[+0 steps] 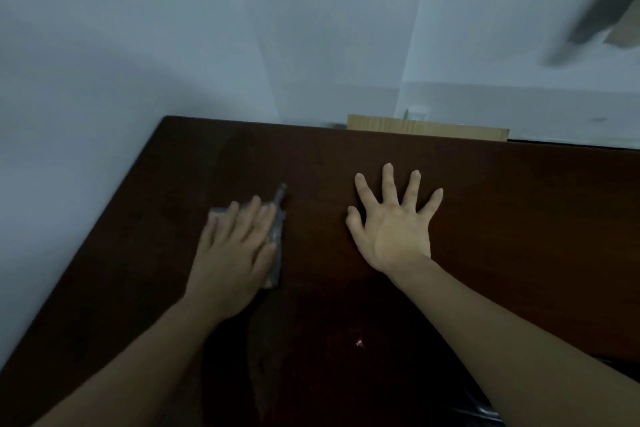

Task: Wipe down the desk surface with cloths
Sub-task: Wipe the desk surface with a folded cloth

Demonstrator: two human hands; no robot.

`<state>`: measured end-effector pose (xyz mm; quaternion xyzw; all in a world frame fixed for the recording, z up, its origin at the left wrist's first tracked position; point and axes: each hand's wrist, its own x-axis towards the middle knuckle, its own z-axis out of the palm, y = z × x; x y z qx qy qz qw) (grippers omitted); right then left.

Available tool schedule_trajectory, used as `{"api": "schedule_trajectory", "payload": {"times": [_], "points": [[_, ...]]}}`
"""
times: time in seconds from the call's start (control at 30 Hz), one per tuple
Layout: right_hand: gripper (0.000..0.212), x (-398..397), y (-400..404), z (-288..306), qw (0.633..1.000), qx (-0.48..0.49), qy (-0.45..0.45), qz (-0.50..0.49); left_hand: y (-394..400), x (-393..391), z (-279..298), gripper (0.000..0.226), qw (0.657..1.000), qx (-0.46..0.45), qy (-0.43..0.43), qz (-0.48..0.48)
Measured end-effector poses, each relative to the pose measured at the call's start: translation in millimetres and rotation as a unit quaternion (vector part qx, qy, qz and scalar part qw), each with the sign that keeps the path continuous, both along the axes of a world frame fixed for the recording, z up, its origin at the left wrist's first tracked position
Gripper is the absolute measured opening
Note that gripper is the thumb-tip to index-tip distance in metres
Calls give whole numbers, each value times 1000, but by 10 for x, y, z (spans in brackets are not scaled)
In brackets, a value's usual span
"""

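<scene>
Dark wooden desk. A grey cloth is pressed flat on it under the straight fingers of the left hand. Right of the cloth, the right hand is laid flat, fingers splayed, nothing held.

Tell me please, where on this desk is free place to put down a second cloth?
The desk is bare right of the right hand, up to its far edge by the cardboard. A narrower bare strip lies between both hands. The left hand covers the cloth near the wall.
</scene>
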<state>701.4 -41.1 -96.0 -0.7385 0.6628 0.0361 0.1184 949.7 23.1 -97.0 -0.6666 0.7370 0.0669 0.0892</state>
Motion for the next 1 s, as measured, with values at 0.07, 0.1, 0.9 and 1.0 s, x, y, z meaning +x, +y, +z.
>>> {"api": "schedule_trajectory", "payload": {"times": [0.07,0.1,0.9,1.0], "points": [[65,-4,0,-4,1000,0,3,1,-159,-5,-37,68,998,-15,22,60],[65,-8,-4,-7,1000,1,5,0,-208,-24,-44,67,996,-15,37,77],[67,1033,82,2,999,28,37,29,-535,1098,-72,70,999,-9,35,13],[74,1038,86,-10,998,27,41,26,-239,1084,-28,61,993,-23,26,-117]]}}
